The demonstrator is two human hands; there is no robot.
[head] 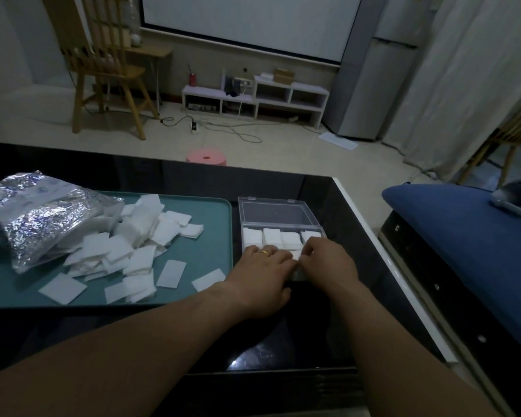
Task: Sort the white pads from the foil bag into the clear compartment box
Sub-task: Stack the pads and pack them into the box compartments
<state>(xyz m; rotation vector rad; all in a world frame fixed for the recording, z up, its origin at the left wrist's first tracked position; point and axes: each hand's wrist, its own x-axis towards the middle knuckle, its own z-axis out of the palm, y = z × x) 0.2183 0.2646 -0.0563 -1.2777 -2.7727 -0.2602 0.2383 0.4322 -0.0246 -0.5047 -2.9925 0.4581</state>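
A: Where do we stand with the white pads (139,233)?

B: Most are loose in a heap on the teal tray (193,260), spilling from the mouth of the foil bag (42,218) lying at the tray's left. A few singles lie apart at the near edge. The clear compartment box (280,233) sits on the black tabletop (358,236), just beside the tray's right side, lid folded back. We can see the far row of compartments filled with pads.

A: And our hands?

B: Both are over the near row of the box. Our left hand (265,275), ring on one finger, lies flat with fingers spread; it seems to press pads down, not pinch anything. Our right hand (328,260) has its fingers curled at a pad edge, but we cannot tell whether that grip is closed on a pad or only tamping it.

A: What could go wrong from here?

B: We judge the box is light and the glossy tabletop slick, so a hard push could slide it toward the edge or tip its near side. Pads are soft and springy; overstuffing a compartment could let them pop up across the dividers and mix rows. And lifting our fingers quickly may drag a clinging pad out with them.
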